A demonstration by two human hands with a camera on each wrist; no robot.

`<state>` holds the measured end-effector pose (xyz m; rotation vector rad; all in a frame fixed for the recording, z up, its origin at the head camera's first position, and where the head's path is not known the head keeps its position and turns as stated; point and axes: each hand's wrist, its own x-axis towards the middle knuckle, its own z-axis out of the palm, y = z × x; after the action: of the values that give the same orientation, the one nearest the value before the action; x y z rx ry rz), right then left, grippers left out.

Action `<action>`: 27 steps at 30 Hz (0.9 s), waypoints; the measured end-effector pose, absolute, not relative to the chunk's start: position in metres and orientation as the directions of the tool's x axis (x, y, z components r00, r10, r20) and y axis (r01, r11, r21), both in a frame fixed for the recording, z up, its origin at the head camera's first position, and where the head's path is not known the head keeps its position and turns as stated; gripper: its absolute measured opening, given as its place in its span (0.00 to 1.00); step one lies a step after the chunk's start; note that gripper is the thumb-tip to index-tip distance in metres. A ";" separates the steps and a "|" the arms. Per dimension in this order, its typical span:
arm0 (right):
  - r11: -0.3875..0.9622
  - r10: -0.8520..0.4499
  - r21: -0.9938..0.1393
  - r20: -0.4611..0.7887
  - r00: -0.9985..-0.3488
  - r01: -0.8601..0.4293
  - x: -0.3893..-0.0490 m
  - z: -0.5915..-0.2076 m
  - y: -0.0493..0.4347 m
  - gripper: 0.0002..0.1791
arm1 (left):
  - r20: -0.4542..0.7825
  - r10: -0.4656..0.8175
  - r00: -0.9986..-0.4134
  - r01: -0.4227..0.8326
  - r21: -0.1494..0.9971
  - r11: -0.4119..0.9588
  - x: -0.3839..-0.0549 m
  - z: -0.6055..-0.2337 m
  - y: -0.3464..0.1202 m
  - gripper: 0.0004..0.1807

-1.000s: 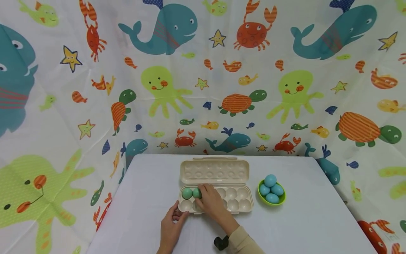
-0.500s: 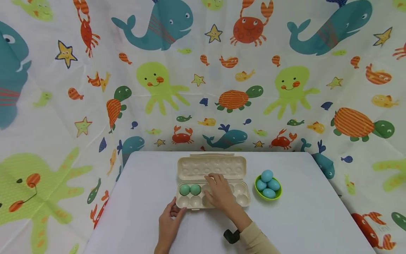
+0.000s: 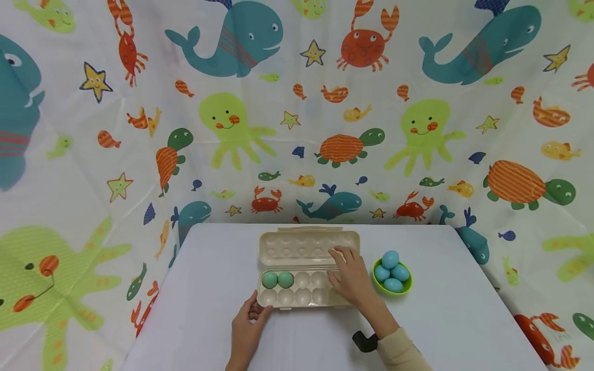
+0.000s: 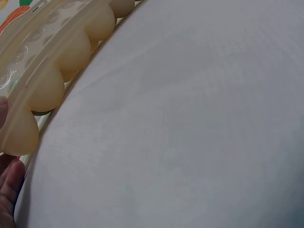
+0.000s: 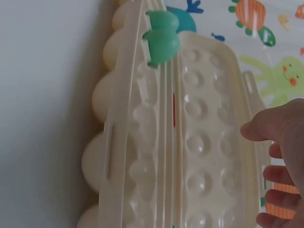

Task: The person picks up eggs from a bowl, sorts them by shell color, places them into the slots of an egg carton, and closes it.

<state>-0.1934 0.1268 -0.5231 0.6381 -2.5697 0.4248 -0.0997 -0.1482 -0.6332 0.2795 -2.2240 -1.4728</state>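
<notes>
An egg carton (image 3: 303, 297) lies open on the table, its lid folded back. Two green eggs (image 3: 277, 280) sit side by side in the back row at its left end; the right wrist view also shows these green eggs (image 5: 162, 40). My left hand (image 3: 247, 330) grips the carton's front left corner between thumb and fingers. Over the carton's right end hovers my right hand (image 3: 351, 275), holding nothing, its fingers loosely bent; it hides some cups there. To its right, a lime-green bowl (image 3: 395, 293) holds several blue eggs (image 3: 393, 285).
The white table (image 3: 199, 283) reaches back to a hanging cloth (image 3: 260, 139) printed with sea animals, which also closes off both sides. A small black device (image 3: 364, 341) sits at my right wrist, beside the beige sleeve (image 3: 401, 353).
My right hand has let go of the second green egg, leaving it in its cup, and has moved right along the carton towards the bowl. My left hand keeps its grip on the corner.
</notes>
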 end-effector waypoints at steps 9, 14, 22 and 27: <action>0.877 -0.297 -0.170 0.543 -0.786 -0.449 -0.198 -0.523 0.174 0.30 | 0.241 -0.407 -0.881 0.072 0.919 0.388 -0.098 -0.633 -0.148 0.32; 0.888 -0.258 -0.193 0.541 -0.801 -0.416 -0.203 -0.526 0.198 0.29 | 0.234 -0.402 -0.885 0.063 0.917 0.393 -0.099 -0.632 -0.148 0.33; 0.898 -0.135 -0.313 0.475 -0.870 -0.310 -0.203 -0.531 0.233 0.29 | 0.230 -0.403 -0.886 0.056 0.915 0.400 -0.099 -0.631 -0.147 0.33; 0.893 -0.122 -0.340 0.446 -0.887 -0.294 -0.206 -0.535 0.247 0.28 | 0.225 -0.406 -0.886 0.048 0.915 0.402 -0.099 -0.631 -0.148 0.33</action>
<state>-0.2056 0.2467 -0.5352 0.3044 -2.6391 0.5644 -0.0992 -0.1477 -0.6315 0.3075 -2.2495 -1.4878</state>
